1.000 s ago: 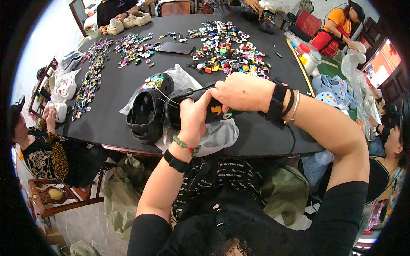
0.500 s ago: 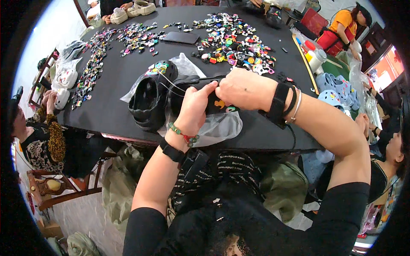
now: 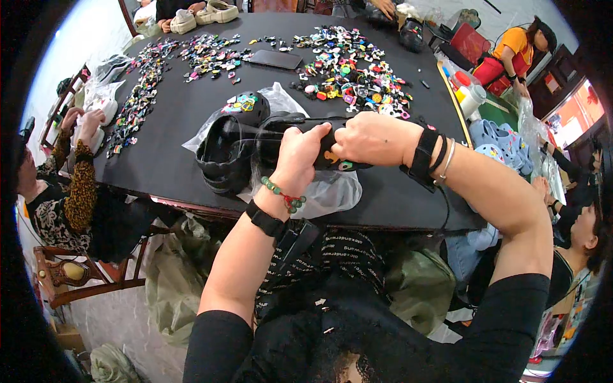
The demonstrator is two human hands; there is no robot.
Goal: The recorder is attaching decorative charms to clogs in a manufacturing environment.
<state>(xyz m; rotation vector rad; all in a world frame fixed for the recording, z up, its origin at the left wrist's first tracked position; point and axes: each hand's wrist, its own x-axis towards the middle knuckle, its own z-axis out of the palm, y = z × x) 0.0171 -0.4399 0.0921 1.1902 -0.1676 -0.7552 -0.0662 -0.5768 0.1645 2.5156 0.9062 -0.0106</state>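
Both hands have stayed on the black shoe (image 3: 300, 137) since a moment ago. Left hand (image 3: 301, 153) and right hand (image 3: 370, 137) are closed tight around it, near the front edge of the table (image 3: 159, 153). Another black shoe (image 3: 223, 153) lies just left on a clear bag (image 3: 332, 188). Far back, little colourful charms (image 3: 351, 70) and a dark phone (image 3: 274, 59) lie spread out.

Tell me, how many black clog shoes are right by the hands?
2. One black clog lies on the clear bag left of the hands; the left hand and right hand grip the other clog. More may be hidden.
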